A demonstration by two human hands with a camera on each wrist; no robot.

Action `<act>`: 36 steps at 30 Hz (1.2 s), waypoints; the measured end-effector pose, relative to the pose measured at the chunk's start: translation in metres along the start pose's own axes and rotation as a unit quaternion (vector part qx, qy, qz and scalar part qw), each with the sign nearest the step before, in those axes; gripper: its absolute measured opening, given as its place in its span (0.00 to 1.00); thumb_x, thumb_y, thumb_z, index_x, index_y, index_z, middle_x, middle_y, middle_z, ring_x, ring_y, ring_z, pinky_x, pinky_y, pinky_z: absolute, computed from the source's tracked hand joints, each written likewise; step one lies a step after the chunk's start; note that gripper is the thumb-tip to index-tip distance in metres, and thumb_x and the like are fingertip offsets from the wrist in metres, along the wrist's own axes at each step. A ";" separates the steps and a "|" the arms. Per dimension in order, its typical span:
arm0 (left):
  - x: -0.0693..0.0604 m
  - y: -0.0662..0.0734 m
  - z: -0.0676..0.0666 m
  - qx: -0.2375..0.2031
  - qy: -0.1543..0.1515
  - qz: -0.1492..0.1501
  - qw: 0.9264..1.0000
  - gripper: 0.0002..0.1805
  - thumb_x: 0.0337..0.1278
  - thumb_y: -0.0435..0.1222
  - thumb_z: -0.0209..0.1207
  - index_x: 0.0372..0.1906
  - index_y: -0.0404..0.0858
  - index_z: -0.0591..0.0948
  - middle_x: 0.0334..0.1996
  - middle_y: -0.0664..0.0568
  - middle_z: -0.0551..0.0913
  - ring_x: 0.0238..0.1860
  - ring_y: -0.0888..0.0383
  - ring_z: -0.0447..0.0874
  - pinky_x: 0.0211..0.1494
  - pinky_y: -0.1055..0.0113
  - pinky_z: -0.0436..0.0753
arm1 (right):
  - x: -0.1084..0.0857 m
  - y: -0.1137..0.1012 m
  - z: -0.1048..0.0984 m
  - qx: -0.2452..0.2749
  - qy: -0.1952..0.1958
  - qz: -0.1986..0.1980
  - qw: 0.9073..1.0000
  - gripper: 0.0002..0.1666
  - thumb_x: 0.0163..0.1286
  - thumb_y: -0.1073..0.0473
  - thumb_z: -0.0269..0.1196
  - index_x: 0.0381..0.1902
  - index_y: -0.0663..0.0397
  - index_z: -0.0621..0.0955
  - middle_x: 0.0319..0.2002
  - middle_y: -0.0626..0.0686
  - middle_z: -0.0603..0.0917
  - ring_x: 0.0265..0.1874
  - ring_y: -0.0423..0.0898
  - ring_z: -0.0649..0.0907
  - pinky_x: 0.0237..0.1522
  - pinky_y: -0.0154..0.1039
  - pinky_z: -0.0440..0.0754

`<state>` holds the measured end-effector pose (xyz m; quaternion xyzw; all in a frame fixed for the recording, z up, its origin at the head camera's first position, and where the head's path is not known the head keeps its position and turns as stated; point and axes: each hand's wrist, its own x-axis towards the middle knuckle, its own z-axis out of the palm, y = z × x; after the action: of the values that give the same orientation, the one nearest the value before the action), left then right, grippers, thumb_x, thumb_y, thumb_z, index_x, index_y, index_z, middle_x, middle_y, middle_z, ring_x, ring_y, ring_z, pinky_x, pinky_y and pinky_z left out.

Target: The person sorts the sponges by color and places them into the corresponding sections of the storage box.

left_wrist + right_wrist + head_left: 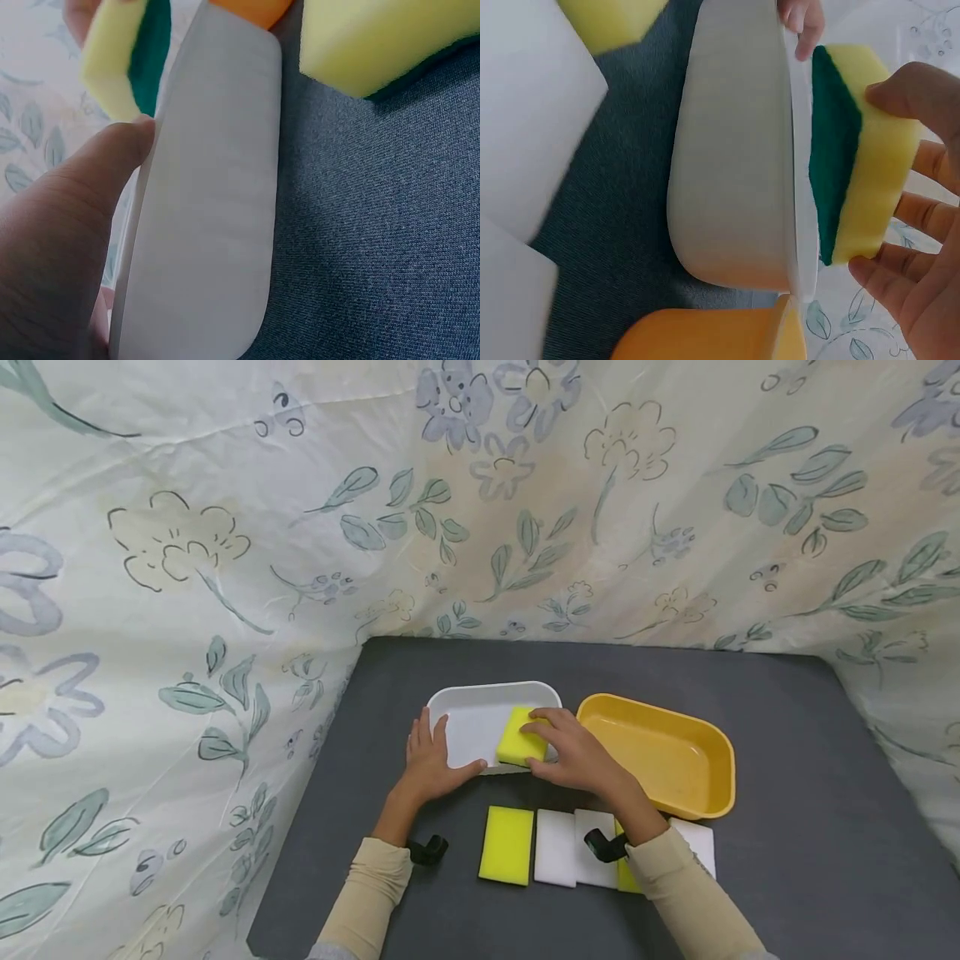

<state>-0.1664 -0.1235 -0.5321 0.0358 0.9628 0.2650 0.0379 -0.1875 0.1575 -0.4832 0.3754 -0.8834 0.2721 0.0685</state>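
Note:
A yellow sponge (518, 740) with a green scouring side is held by my right hand (573, 750) over the right part of the white tray (472, 727). In the right wrist view the thumb and fingers grip the edges of this sponge (870, 161), green side toward the tray. My left hand (432, 762) rests at the tray's left front, fingers spread over the left rim and thumb on the front rim. The left wrist view shows that thumb on the rim of the white tray (202, 195).
A yellow tray (675, 752) stands right of the white one, close beside it. In front lie another yellow sponge (507, 846), a white sponge (556, 848) and several more in a row, partly behind the right forearm. A floral cloth (525, 527) hangs behind the dark table (360, 910).

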 end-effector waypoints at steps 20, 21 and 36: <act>0.002 -0.001 0.000 -0.004 0.003 -0.003 1.000 0.60 0.48 0.67 0.63 0.78 0.37 0.54 0.79 0.37 0.36 0.77 0.35 0.36 0.73 0.36 0.46 | 0.040 0.021 0.009 -0.018 -0.171 0.101 0.980 0.29 0.56 0.58 0.78 0.56 0.56 0.84 0.56 0.57 0.80 0.54 0.54 0.78 0.59 0.49 0.77; 0.002 0.000 0.000 -0.003 0.002 -0.002 1.000 0.61 0.48 0.67 0.63 0.78 0.37 0.53 0.79 0.37 0.36 0.77 0.35 0.36 0.73 0.36 0.46 | 0.041 0.022 0.012 -0.018 -0.178 0.102 0.979 0.29 0.56 0.58 0.78 0.56 0.56 0.84 0.55 0.56 0.80 0.54 0.53 0.78 0.59 0.49 0.77; 0.001 -0.001 0.002 -0.004 0.005 0.002 1.000 0.60 0.48 0.67 0.63 0.78 0.38 0.53 0.79 0.37 0.36 0.77 0.35 0.37 0.73 0.36 0.47 | 0.058 0.017 0.054 -0.034 -0.147 0.089 0.985 0.23 0.51 0.70 0.75 0.48 0.60 0.87 0.54 0.60 0.81 0.54 0.55 0.79 0.61 0.48 0.75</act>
<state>-0.1676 -0.1230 -0.5340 0.0358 0.9619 0.2690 0.0325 -0.2359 0.1025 -0.5168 0.3290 -0.9223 0.1888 -0.0739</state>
